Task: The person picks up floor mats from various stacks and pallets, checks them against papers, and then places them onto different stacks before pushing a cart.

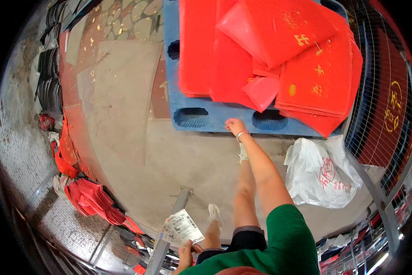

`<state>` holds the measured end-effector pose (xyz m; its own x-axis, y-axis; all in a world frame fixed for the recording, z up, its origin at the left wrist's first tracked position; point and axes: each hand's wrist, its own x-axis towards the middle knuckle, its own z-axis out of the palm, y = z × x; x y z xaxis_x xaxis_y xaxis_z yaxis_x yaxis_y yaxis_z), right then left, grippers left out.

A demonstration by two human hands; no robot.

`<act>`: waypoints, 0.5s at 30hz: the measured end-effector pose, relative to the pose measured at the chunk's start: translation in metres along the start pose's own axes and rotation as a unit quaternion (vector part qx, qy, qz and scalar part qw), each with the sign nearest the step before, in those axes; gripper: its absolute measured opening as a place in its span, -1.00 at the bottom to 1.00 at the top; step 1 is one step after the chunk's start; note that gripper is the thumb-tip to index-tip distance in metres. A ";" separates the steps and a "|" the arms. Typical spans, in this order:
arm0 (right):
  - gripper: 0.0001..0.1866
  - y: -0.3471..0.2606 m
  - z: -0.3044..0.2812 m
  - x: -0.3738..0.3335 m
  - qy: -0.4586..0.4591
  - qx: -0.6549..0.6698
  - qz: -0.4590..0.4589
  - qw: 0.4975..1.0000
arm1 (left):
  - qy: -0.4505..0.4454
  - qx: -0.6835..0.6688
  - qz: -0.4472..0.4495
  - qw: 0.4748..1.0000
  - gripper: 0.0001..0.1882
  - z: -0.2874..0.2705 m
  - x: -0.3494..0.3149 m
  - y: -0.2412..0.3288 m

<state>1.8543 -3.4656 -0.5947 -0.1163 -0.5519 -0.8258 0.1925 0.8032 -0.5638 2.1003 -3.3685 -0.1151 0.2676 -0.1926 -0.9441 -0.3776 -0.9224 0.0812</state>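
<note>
My left hand [186, 253], low in the view, is closed on a few white printed label sheets [183, 228], fanned slightly apart. Stretched forward, my right hand [235, 125] is over the near edge of a blue plastic pallet [219, 123]. Its fingers are loosely bent and I see nothing in them; a pale bracelet [242, 134] circles the wrist. Beyond that hand, stacks of red mats [233, 59] with yellow lettering lie on the pallet. Several mats are skewed across the top, and a folded corner [262, 91] shows a lighter pink underside.
A white plastic bag [323, 174] rests on the floor right of my arm. Metal rack bars [375, 192] and wire mesh [375, 91] line the right side. A grey metal bar [176, 208] stands beside the sheets. Folded red pieces [93, 199] and dark stacks [50, 94] sit at left.
</note>
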 end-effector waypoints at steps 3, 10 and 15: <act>-0.77 0.001 0.012 0.019 -0.012 -0.006 -0.037 0.999 | -0.029 0.158 -0.018 0.987 -0.48 -0.021 0.031 -0.041; -0.75 -0.045 0.075 0.045 -0.054 0.244 0.025 0.968 | -0.088 0.480 0.231 0.842 -0.78 -0.036 0.136 -0.143; -0.55 -0.041 0.042 0.151 0.042 0.613 0.000 0.789 | -0.142 0.465 0.255 0.836 -0.77 -0.053 0.167 -0.114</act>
<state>1.8698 -3.5914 -0.6961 -0.1705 -0.4946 -0.8522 0.9844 -0.0469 -0.1697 2.2346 -3.3130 -0.2647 -0.3107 -0.2721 -0.9107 -0.9392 -0.0593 0.3382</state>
